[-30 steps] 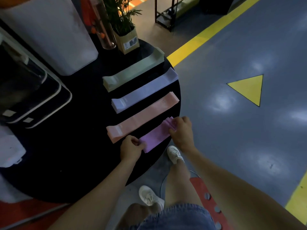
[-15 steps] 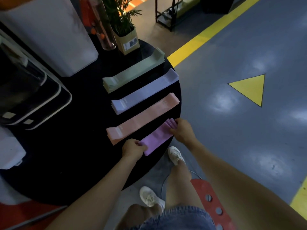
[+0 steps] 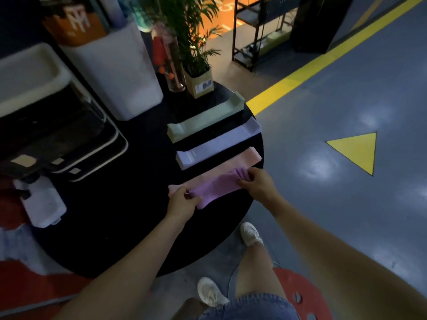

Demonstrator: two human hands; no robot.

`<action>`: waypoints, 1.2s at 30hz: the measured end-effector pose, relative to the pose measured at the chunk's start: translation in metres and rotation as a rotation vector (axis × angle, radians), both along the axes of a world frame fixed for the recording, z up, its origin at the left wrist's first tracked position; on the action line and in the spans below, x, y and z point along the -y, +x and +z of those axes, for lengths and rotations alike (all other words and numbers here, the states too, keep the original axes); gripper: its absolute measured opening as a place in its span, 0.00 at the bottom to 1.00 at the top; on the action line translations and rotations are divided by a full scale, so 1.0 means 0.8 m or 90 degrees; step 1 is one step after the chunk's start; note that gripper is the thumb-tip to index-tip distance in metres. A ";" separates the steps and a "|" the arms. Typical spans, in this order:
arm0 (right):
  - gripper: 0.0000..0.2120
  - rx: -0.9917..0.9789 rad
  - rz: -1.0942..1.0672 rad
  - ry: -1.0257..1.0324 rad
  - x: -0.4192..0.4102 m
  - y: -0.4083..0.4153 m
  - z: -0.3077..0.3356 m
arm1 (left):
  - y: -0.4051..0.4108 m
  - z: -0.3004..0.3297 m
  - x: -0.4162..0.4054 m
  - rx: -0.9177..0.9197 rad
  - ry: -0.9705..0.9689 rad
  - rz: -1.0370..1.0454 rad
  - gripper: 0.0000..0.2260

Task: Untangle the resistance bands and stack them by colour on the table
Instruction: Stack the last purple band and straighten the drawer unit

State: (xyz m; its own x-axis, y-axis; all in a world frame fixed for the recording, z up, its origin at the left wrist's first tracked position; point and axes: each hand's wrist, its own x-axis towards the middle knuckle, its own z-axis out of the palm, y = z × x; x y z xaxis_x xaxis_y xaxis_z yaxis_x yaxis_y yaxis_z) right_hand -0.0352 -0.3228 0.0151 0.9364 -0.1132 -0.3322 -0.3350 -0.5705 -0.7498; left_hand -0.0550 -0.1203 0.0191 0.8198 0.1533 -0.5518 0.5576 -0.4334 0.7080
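The purple bands (image 3: 218, 186) lie as a flat bundle at the near right edge of the round black table (image 3: 115, 227), held at both ends. The left hand (image 3: 182, 204) has its fingers curled around the near-left end of the bundle, thumb on top, pinching it. The right hand (image 3: 256, 182) grips the far-right end, where the layers of purple fan out slightly beneath the curled fingers. The bundle overlaps the near edge of the pink stack (image 3: 231, 165), which lies just behind it and runs the same diagonal way; whether the purple rests on the pink or is held slightly above it cannot be told.

Beyond the pink comes the lavender stack (image 3: 217, 144), then the green stack (image 3: 205, 118), each a neat flat pile parallel to the others with a dark strip of tabletop between them.

Behind the green stack stands a potted plant (image 3: 198, 72) in a tan box, and beside it a clear glass vase (image 3: 173, 65). A large white container (image 3: 115, 72) sits further left, and a black-and-white appliance (image 3: 57, 135) occupies the left side of the table. Below the table edge are the person's white shoes (image 3: 250, 234), denim shorts, and a red perforated stool (image 3: 298, 294). A yellow triangle (image 3: 358, 151) and a yellow line (image 3: 323, 58) mark the grey floor.
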 end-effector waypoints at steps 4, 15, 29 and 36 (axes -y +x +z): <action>0.08 0.076 -0.001 0.056 -0.031 0.018 0.054 | 0.015 0.053 -0.032 0.080 0.018 0.045 0.12; 0.15 0.174 0.035 0.214 -0.164 0.072 0.197 | 0.048 0.201 -0.159 0.329 0.034 0.185 0.12; 0.12 0.180 0.196 0.138 -0.354 0.170 0.235 | 0.085 0.249 -0.317 0.351 0.200 0.330 0.13; 0.07 0.153 0.329 -0.018 -0.393 0.202 0.215 | 0.110 0.208 -0.345 0.263 0.299 0.318 0.12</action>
State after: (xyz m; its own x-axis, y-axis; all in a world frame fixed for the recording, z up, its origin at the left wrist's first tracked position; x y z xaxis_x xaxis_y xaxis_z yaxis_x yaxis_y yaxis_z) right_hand 0.1264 -0.0084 0.1872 0.9213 0.3739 -0.1067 0.1712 -0.6365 -0.7520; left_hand 0.0326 0.1556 0.1853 0.7168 0.6973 -0.0054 0.4970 -0.5054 0.7053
